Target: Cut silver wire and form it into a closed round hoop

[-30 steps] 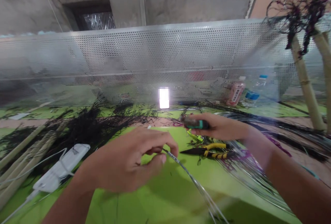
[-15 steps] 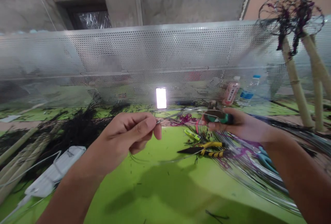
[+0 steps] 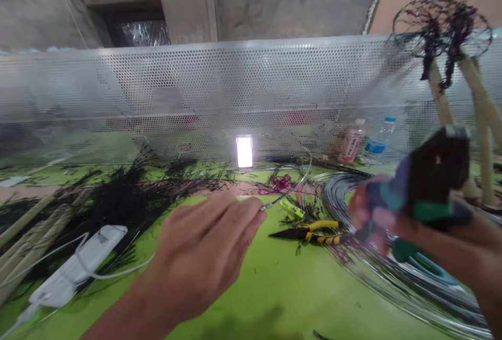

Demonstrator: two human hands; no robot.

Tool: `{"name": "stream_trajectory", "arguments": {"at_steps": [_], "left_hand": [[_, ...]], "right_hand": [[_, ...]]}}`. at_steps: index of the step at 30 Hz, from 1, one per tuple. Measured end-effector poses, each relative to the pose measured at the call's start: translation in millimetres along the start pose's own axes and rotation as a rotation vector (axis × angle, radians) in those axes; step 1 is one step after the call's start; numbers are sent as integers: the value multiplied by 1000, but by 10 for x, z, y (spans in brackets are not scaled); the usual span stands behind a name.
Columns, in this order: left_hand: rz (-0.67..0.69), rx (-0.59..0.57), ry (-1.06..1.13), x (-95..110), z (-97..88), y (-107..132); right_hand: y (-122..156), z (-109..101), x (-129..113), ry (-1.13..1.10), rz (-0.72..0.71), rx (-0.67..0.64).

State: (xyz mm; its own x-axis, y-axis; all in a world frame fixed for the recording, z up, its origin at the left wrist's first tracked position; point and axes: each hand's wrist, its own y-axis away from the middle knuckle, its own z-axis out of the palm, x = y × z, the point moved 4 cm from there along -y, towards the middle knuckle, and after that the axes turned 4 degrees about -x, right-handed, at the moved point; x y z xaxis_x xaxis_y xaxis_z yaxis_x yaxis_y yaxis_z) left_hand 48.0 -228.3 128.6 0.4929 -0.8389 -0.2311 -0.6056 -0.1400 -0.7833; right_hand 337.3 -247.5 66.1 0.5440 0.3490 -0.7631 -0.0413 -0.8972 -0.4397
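My left hand is closed in a pinch, its back turned up. From its fingertips a thin steel wire curves up and to the right, with a small metal sleeve beside the thumb. My right hand, smeared by motion, grips crimping pliers with a bulky black head and green handles. The head points upward, apart from the wire. Below and between the hands lie yellow-and-black needle-nose pliers and a bright yellow-green small packet or tool. Coiled wire lies under my right hand.
A white power strip with cables and dark fibre bundles lie on the left. A lit phone stands before the perforated metal screen. Two bottles and wooden poles stand at right. Light-blue handles show on the coil.
My right hand has swung right and toward me with the crimping pliers, away from the wire. My left hand has turned its back upward and moved slightly right, still pinching the wire.
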Motion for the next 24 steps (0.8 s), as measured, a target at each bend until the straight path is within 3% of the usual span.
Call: {"name": "stream_trajectory", "arguments": {"at_steps": [1, 5, 9, 16, 19, 22, 24], "left_hand": [[70, 36, -92, 41, 2, 36], [215, 119, -225, 133, 0, 168], [205, 44, -217, 175, -4, 160], [130, 1, -175, 203, -6, 96], [158, 60, -176, 175, 6, 112], [238, 58, -268, 137, 49, 123], [316, 49, -343, 109, 82, 125]], "right_hand": [[78, 125, -74, -26, -20, -106], [165, 614, -181, -23, -50, -200], [39, 981, -156, -31, -161, -286], [-104, 1136, -198, -4, -264, -134], [-155, 1172, -262, -24, -260, -122], [-149, 1170, -242, -77, -169, -165], [-87, 1155, -146, -195, -2, -281]]}}
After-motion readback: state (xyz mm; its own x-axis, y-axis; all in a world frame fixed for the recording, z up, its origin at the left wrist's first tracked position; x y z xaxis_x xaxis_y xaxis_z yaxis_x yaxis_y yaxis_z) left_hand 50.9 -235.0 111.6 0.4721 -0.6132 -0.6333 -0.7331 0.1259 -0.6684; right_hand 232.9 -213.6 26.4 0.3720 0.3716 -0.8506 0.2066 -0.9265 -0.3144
